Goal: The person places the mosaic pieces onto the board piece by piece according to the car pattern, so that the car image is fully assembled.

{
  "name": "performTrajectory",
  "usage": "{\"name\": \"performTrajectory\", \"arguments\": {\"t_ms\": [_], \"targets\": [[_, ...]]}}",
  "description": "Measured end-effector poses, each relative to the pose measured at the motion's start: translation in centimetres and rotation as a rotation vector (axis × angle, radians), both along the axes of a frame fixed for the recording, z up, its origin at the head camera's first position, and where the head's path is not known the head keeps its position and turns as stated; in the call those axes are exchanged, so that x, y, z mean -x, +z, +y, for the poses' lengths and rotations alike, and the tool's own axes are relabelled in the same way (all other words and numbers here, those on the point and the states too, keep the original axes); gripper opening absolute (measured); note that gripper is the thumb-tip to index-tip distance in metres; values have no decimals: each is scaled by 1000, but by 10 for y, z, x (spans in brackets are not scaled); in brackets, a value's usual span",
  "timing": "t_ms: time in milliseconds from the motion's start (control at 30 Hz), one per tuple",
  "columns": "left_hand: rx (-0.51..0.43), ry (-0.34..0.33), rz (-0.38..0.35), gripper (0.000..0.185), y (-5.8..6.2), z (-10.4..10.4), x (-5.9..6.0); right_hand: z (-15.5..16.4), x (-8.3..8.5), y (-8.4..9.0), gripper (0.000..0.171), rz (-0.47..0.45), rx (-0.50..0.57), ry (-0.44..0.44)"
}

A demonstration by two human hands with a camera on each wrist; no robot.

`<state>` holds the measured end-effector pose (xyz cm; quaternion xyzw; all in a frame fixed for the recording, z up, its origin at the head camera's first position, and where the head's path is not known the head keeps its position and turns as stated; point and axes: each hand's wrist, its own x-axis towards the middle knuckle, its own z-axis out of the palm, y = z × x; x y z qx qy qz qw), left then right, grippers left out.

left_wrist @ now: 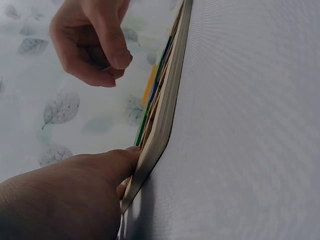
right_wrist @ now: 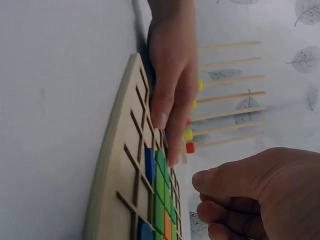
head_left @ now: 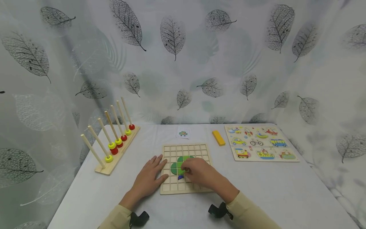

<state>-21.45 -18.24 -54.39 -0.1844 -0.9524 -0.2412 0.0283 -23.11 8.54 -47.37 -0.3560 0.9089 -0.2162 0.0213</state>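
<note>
A light wooden grid board (head_left: 168,188) lies on the table, with green pieces (head_left: 175,168) and a dark blue piece (head_left: 180,177) set in its squares. In the right wrist view an orange piece (right_wrist: 167,222) shows among the green. My left hand (head_left: 149,178) rests at the board's left edge, fingers straight, fingertips on the rim and outer squares. Over the pieces hovers my right hand (head_left: 200,172), thumb and fingers curled toward each other. Both wrist views show the right hand (right_wrist: 245,192) raised off the board, with no piece visible in its fingers.
A small picture card (head_left: 183,133) lies behind the board. To its right are a yellow block (head_left: 218,138) and a wooden vehicle puzzle (head_left: 261,143). A peg stand (head_left: 107,168) with red and yellow beads stands at left. A leaf-patterned curtain (head_left: 183,70) hangs behind the table.
</note>
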Motion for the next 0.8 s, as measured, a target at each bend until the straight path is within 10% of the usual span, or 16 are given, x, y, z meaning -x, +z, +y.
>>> {"name": "performTrajectory", "arguments": {"t_ms": [800], "targets": [[-7,-6,-5,67,2,2,-1,117,-16,44,25,11,41,-124]]}}
